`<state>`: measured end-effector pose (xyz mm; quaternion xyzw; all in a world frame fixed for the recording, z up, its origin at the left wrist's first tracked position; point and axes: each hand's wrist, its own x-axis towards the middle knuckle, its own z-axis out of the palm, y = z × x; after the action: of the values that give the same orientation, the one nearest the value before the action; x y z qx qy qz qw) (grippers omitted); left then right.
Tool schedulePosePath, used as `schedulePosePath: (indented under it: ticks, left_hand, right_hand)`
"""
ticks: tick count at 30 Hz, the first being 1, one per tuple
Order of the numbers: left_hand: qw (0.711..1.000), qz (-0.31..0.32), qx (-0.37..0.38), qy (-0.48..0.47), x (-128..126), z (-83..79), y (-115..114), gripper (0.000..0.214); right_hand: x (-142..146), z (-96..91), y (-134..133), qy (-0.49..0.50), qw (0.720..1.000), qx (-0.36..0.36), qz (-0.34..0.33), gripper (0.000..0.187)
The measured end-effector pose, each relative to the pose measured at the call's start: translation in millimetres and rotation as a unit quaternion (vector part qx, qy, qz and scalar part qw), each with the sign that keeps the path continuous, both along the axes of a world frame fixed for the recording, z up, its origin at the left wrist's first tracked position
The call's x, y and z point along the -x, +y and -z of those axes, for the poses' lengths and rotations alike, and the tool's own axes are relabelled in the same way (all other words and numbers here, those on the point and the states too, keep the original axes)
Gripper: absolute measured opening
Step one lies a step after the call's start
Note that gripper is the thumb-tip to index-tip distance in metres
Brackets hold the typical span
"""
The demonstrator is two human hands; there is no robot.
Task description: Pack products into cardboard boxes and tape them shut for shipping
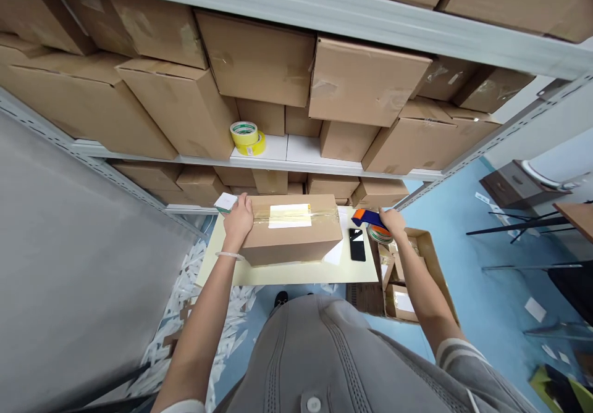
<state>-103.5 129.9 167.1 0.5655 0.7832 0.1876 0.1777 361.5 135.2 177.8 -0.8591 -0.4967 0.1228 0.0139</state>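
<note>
A closed cardboard box (291, 249) lies lengthwise on the small pale table (264, 275), with clear tape and a white label (290, 215) along its top. My left hand (239, 220) grips the box at its left end, fingers at the upper corner. Just past those fingers is a small white block with a green edge (227, 202), perhaps a stack of labels. To the right of the box, my right hand (393, 221) is closed around a blue and orange tape dispenser (368, 218) with a roll of tape. The dispenser is apart from the box.
A black phone (357, 244) lies on the table's right side. An open carton (433, 258) with small boxes stands on the floor at right. Shelves ahead hold many boxes and yellow tape rolls (248, 138). White paper scraps (231, 320) cover the floor at left.
</note>
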Motion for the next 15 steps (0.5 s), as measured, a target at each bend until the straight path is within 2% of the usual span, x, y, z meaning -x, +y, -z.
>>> schedulePosePath:
  ticks: [3, 5, 7, 9, 11, 15]
  left_hand:
    - [1.0, 0.001, -0.004, 0.008, 0, 0.8, 0, 0.055]
    - [1.0, 0.003, -0.007, 0.012, 1, 0.9, 0, 0.055]
    - [1.0, 0.005, -0.012, 0.013, 1, 0.8, 0, 0.055]
    - [1.0, 0.006, -0.015, 0.013, 1, 0.5, -1, 0.054]
    - [1.0, 0.007, -0.014, 0.014, 1, -0.2, -1, 0.054]
    - [1.0, 0.002, -0.003, 0.012, 1, -2.6, -3, 0.053]
  right_hand:
    - [0, -21.0, 11, 0.025, 0.999, -0.032, -0.002, 0.075]
    - [16, -36.6, 23, 0.105, 0.99, -0.081, -0.044, 0.081]
    - [46, -52.8, 37, 0.236, 0.95, -0.15, -0.137, 0.08]
    - [84, -69.2, 54, 0.295, 0.903, -0.188, -0.249, 0.07]
    - [124, -84.2, 75, 0.272, 0.881, -0.226, -0.316, 0.066]
    - [192, -102.2, 125, 0.156, 0.871, -0.269, -0.38, 0.051]
